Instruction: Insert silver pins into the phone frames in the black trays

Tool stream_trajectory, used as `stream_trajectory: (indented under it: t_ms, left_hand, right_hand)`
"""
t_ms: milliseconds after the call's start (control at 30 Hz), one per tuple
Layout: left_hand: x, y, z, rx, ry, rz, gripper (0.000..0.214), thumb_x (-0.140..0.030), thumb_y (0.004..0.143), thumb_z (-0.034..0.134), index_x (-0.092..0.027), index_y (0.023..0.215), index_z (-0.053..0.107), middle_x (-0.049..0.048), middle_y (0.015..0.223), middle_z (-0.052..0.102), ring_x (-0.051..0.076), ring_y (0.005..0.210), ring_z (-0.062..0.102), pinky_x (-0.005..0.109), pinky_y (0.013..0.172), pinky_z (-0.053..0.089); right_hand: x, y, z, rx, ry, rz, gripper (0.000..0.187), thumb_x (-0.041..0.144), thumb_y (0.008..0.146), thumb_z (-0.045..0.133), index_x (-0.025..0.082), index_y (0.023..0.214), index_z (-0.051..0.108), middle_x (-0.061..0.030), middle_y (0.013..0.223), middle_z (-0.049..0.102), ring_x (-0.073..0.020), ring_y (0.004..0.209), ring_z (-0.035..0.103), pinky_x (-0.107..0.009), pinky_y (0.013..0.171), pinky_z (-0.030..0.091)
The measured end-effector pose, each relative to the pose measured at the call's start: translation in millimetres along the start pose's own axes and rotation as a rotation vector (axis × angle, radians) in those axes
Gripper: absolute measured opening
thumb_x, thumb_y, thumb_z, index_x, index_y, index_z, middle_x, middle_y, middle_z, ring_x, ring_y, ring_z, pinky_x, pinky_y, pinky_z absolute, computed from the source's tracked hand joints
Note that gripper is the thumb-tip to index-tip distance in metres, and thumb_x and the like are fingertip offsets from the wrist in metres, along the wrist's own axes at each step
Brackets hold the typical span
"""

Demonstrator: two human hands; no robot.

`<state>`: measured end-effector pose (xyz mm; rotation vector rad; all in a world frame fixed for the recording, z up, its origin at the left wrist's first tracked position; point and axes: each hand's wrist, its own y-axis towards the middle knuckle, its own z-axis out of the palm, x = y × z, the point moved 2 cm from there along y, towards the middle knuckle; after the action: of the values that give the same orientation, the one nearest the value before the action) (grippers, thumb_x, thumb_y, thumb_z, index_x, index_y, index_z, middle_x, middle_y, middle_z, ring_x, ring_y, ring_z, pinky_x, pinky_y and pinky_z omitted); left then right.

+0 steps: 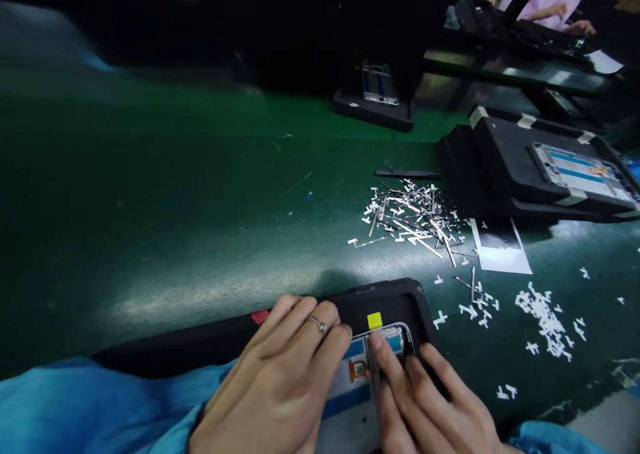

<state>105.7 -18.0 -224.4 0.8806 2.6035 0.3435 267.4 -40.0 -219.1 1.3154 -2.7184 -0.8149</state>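
A phone's metal mid-frame, with blue strips and an orange flex piece, lies in a black foam tray in front of me. My left hand, a ring on one finger, is closed over the left part of the frame; its curled fingertips are hidden, so anything in them cannot be seen. My right hand rests over the right end, fingers apart, the index fingertip pressing near the frame's top edge. Just above that fingertip sits a yellow tab. A red tab marks the tray's rim beside my left hand.
Thin metallic strips lie heaped beyond the tray, below dark tweezers. Small white pieces and a white sheet are at right. Stacked black trays hold another phone frame. Co-workers in pink sleeves sit across.
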Motion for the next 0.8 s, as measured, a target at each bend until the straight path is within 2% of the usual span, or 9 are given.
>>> stream_trajectory:
  t_ms: [67, 233, 400, 533, 600, 733, 800]
  left_hand:
    - [-1.4, 0.5, 0.4, 0.003, 0.000, -0.042, 0.036, -0.005, 0.080, 0.028, -0.016, 0.093, 0.059, 0.0047, 0.098, 0.062, 0.019, 0.094, 0.054, 0.037, 0.095, 0.038]
    - [-5.3, -5.6, 5.9, 0.008, 0.040, 0.027, 0.036, -0.004, 0.075, 0.034, -0.017, 0.098, 0.058, 0.0036, 0.100, 0.062, 0.020, 0.099, 0.053, 0.036, 0.094, 0.038]
    - [-4.2, 2.5, 2.9, -0.047, 0.052, -0.019, 0.032, -0.004, 0.074, 0.033, -0.018, 0.087, 0.059, 0.0016, 0.091, 0.064, 0.019, 0.092, 0.054, 0.034, 0.091, 0.040]
    - [1.7, 15.1, -4.8, -0.039, 0.048, 0.036, 0.032, -0.007, 0.074, 0.031, -0.021, 0.080, 0.059, 0.0004, 0.086, 0.065, 0.018, 0.084, 0.056, 0.034, 0.082, 0.042]
    - [4.5, 19.6, -6.7, -0.009, 0.056, 0.047, 0.031, -0.009, 0.074, 0.032, -0.021, 0.080, 0.060, 0.0009, 0.088, 0.066, 0.019, 0.084, 0.058, 0.035, 0.078, 0.043]
    - [8.9, 27.0, -6.8, 0.077, 0.011, -0.020, 0.031, -0.010, 0.072, 0.034, -0.022, 0.078, 0.062, 0.0003, 0.087, 0.068, 0.021, 0.084, 0.060, 0.038, 0.078, 0.044]
    - [10.7, 29.6, -6.7, 0.124, -0.030, 0.006, 0.032, -0.010, 0.072, 0.033, -0.023, 0.074, 0.062, -0.0009, 0.083, 0.069, 0.021, 0.081, 0.062, 0.038, 0.075, 0.046]
  right_hand:
    - [0.5, -3.0, 0.2, -0.026, 0.062, 0.050, 0.037, 0.000, 0.088, 0.021, 0.012, 0.073, 0.053, -0.0075, 0.086, 0.065, -0.0129, 0.066, 0.061, -0.029, 0.068, 0.045]
    - [4.8, -8.6, 2.3, 0.002, 0.114, 0.153, 0.033, 0.004, 0.090, 0.026, 0.011, 0.076, 0.055, -0.0095, 0.093, 0.064, -0.0151, 0.074, 0.061, -0.031, 0.076, 0.043]
    - [4.7, -3.4, 3.0, -0.046, 0.093, 0.102, 0.032, 0.003, 0.088, 0.027, 0.013, 0.073, 0.054, -0.0086, 0.088, 0.065, -0.0161, 0.066, 0.061, -0.031, 0.070, 0.044]
    - [3.1, 1.2, 2.6, -0.020, 0.093, 0.086, 0.033, 0.004, 0.087, 0.025, 0.014, 0.076, 0.055, -0.0057, 0.093, 0.064, -0.0159, 0.064, 0.060, -0.031, 0.067, 0.044]
    - [3.9, 1.9, 2.6, 0.010, 0.084, 0.058, 0.035, 0.004, 0.087, 0.023, 0.014, 0.077, 0.055, -0.0045, 0.093, 0.064, -0.0156, 0.063, 0.060, -0.031, 0.067, 0.043]
    - [6.6, 0.7, 3.7, 0.033, 0.069, 0.027, 0.034, 0.004, 0.086, 0.024, 0.014, 0.077, 0.054, -0.0058, 0.093, 0.064, -0.0157, 0.064, 0.060, -0.032, 0.070, 0.042]
    - [7.1, -0.3, 4.2, 0.034, 0.087, 0.043, 0.032, 0.004, 0.086, 0.026, 0.014, 0.077, 0.055, -0.0072, 0.095, 0.063, -0.0164, 0.066, 0.061, -0.033, 0.071, 0.042]
